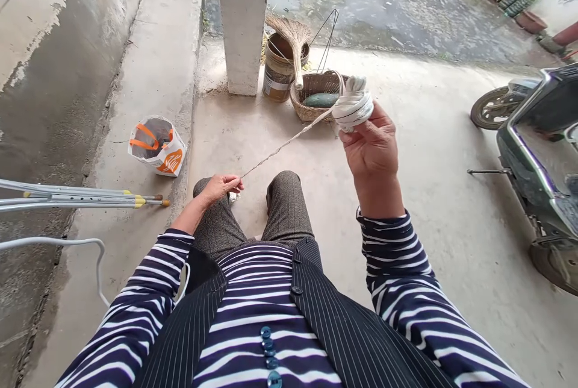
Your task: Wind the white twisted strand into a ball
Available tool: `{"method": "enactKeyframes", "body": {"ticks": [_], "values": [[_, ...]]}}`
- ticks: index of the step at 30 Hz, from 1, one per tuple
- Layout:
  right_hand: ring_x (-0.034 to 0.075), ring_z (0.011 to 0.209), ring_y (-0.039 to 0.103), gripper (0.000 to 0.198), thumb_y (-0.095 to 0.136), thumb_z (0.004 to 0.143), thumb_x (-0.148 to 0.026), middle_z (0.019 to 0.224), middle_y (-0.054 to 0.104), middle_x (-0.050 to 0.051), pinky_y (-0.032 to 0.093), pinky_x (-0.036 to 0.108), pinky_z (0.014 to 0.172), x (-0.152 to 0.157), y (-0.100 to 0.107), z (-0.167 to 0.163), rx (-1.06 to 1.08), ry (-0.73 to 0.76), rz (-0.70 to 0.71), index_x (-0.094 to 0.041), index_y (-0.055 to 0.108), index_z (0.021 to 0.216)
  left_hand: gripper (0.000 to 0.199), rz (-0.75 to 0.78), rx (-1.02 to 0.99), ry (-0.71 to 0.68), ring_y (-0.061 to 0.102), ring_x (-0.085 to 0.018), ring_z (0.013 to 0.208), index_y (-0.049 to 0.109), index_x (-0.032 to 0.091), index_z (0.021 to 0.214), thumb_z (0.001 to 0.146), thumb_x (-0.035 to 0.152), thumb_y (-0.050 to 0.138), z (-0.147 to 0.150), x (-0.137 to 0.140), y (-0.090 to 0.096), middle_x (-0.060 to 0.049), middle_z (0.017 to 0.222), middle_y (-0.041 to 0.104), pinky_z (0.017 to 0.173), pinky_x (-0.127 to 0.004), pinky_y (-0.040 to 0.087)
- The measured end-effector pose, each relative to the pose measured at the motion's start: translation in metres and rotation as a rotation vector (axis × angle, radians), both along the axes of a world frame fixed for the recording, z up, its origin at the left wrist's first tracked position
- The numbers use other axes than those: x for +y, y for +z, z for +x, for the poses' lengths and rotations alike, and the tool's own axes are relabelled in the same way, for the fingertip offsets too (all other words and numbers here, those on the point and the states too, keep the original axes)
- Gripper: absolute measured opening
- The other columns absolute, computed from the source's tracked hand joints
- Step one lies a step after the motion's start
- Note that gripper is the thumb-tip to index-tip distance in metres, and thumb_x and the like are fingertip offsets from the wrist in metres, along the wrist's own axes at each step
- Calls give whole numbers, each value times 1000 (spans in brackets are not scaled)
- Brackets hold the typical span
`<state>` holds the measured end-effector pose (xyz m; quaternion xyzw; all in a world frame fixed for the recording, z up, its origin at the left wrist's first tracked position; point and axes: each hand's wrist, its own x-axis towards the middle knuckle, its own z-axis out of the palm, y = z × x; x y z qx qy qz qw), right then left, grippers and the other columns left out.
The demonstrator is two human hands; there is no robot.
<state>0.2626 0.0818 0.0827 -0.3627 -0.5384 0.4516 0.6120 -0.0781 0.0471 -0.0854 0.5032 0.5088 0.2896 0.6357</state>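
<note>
My right hand point(374, 141), raised at the right, is closed on a bundle of white strap point(353, 108) with a thin dark line along it. From the bundle a twisted length of the strap point(289, 142) slopes down to the left, looking taut. Its lower end is pinched between the fingertips of my left hand point(222, 187), which is over my left knee point(205, 186). A small white thing shows just below the left fingers; I cannot make out what it is.
Ahead stand a pillar point(244, 26), a bucket point(276, 71) with a straw broom point(295, 44), and a wicker basket point(307, 112) holding a green gourd-like thing point(320, 100). At left are a paper bag point(174, 156) and crutches point(90, 195); at right, a scooter point(537, 171).
</note>
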Motion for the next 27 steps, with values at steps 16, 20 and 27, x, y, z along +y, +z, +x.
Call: {"method": "enactKeyframes", "body": {"ticks": [16,20,27], "values": [[14,80,64,44,82,81,-39,113,69,5,50,24,55,-25,28,-29,-39,118,-81,-29,71,122,43,212,-316,-229,67,-19,60,73,13,86,87,56,72,51,-17,171,-5,64,67,65,-33,56],[13,76,61,44,85,77,-36,109,70,3,48,24,53,-27,31,-28,25,155,-102,-29,74,119,39,249,-192,-124,67,-18,63,74,12,86,85,51,71,33,12,136,-7,70,71,65,-31,56],[11,69,58,45,92,64,-30,96,73,1,44,22,49,-30,20,-46,204,228,-274,-26,77,107,24,266,486,230,69,-20,78,77,15,97,77,24,68,9,38,47,-8,84,75,65,-28,55]]}}
